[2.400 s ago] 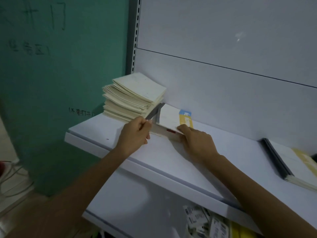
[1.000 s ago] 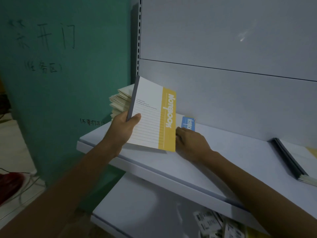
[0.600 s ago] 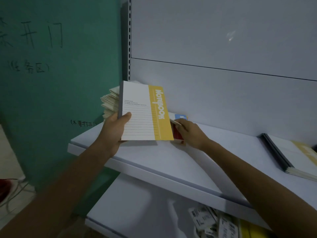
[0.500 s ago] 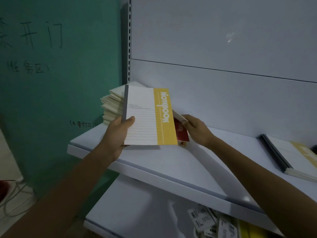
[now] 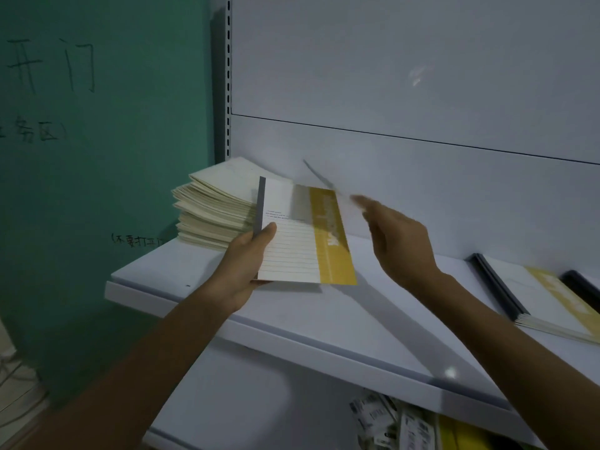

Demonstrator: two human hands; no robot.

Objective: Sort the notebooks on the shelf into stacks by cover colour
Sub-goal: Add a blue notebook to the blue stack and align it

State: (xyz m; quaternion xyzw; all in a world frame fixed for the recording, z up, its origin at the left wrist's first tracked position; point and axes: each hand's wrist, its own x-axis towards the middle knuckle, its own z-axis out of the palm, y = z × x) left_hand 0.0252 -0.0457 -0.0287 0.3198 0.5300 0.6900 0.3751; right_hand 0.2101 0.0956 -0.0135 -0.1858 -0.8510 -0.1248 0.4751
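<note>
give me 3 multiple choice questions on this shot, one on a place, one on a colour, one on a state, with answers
1. Where is the cream stack on the shelf?
A. left end, by the green wall
B. right end
C. middle

2. What colour is the band on the notebook in the left hand?
A. blue
B. yellow
C. red

3. How is that notebook?
A. lying flat on the shelf
B. spread open
C. closed, gripped at its spine edge

Answers: 1 A, the stack sits beside the wall. 2 B, a yellow strip runs down the cover's right side. 3 C, the thumb presses the shut cover by the grey spine.
</note>
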